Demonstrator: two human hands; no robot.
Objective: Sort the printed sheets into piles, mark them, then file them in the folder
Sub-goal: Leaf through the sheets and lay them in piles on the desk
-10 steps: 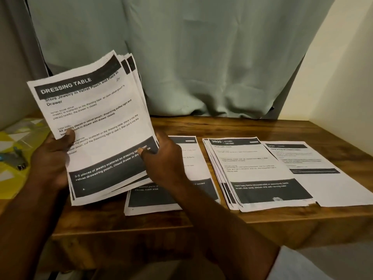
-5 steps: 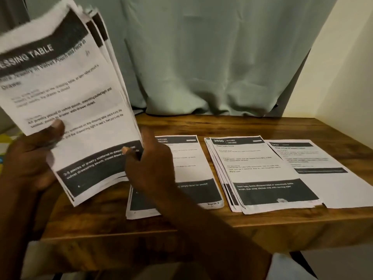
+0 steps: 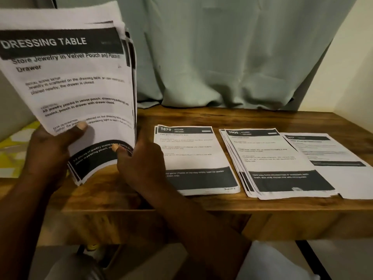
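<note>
Upright, curling paper stack (image 3: 76,93) in left hand (image 3: 50,154) and right hand (image 3: 141,166) grip, grainy wooden table (image 3: 181,118).

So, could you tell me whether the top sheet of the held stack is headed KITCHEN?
No, the top sheet of the held stack is headed DRESSING TABLE; both table piles carry KITCHEN.

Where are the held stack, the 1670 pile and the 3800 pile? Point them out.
held stack (image 3: 80,93): head view, middle of top sheet.
1670 pile (image 3: 191,150): head view, white middle of top sheet.
3800 pile (image 3: 270,154): head view, white middle of top sheet.
</note>
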